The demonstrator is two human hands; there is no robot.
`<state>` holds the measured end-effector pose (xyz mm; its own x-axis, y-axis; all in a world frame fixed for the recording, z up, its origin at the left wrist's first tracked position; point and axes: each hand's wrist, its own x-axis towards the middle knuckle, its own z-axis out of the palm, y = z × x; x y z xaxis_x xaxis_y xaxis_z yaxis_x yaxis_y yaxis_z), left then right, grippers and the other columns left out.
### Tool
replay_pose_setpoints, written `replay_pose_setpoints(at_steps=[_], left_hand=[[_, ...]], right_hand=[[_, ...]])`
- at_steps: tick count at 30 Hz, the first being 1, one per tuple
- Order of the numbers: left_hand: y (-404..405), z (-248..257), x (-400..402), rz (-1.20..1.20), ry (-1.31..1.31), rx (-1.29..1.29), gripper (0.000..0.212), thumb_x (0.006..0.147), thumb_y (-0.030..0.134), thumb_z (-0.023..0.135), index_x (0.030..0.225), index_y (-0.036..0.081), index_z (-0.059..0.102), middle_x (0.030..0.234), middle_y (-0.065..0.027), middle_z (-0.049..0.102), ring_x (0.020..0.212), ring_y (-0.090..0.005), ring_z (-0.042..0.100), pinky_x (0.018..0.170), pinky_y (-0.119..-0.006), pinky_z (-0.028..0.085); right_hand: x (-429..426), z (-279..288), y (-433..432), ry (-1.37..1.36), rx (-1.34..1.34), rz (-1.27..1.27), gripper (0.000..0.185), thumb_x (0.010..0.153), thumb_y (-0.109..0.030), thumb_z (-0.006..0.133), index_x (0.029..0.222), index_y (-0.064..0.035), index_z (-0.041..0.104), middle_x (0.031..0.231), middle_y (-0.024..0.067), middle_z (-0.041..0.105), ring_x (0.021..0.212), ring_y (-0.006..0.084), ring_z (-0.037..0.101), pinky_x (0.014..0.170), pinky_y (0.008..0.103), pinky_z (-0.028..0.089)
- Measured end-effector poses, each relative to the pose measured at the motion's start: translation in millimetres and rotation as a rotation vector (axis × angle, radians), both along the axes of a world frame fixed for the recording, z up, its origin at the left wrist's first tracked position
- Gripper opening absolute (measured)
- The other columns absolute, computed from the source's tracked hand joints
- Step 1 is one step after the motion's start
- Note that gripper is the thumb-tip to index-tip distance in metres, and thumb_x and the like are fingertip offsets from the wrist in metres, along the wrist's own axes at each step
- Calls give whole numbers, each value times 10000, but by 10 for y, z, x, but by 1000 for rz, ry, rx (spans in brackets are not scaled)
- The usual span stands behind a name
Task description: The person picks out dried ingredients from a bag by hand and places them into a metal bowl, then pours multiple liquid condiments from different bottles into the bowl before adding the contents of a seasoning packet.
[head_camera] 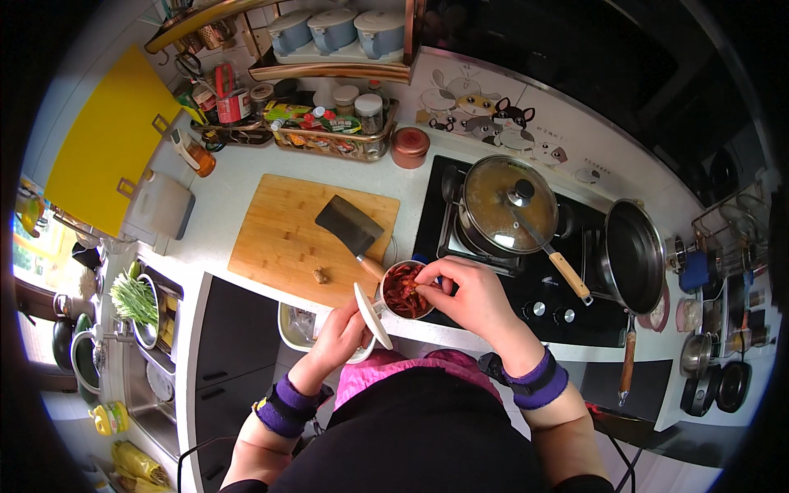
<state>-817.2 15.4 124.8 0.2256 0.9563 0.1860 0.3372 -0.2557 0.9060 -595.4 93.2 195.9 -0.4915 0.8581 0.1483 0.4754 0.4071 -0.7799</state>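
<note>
My left hand (345, 336) grips a small canister at the counter's front edge. Its white flip lid (372, 317) is tipped back beside my fingers. Dried red chillies (404, 289) fill the canister, its mouth facing up toward me. Thumb and forefinger of my right hand (471, 296) pinch together at the chillies, inside the rim. Just beyond lies a cleaver (349, 223), its wooden handle (372, 267) reaching close to the canister. It rests on a bamboo cutting board (277, 228), along with a small piece of what looks like ginger (320, 275).
A glass-lidded pot (493, 179) stands on the black gas hob (487, 308), with a wooden handle (567, 274) jutting out. Right of it, a frying pan (633, 259) overhangs the counter edge. Spice jars (368, 114) line the back. A bin (290, 330) sits below the board.
</note>
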Motion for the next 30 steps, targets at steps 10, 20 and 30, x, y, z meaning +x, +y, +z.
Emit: replay_pose_setpoints(at_steps=[10,20,30], left_hand=[[29,84,-13,-14,-56,-150,236,927,118,373,1002,-15,552,574,-17,518,511,-92,483,482,-241,383],[-10,18,-83,82,-193,-428,244,917,116,428,1095,-15,531,821,-60,596,650,-108,565,539,-235,447],[75,155,24,106,-250,-482,322,942,149,340,1117,-38,534,625,-23,546,517,-72,491,468,-208,382]], right_hand=[[-32,-175,115,-74,354,25,106,717,-90,706,817,-118,681,787,6,592,565,135,539,528,247,454],[64,1,128,-18,19,-54,115,718,-90,715,821,-100,664,775,-7,574,534,106,467,499,237,402],[70,-46,156,-21,27,-9,158,720,-86,710,874,-114,684,804,-7,583,551,104,486,513,235,427]])
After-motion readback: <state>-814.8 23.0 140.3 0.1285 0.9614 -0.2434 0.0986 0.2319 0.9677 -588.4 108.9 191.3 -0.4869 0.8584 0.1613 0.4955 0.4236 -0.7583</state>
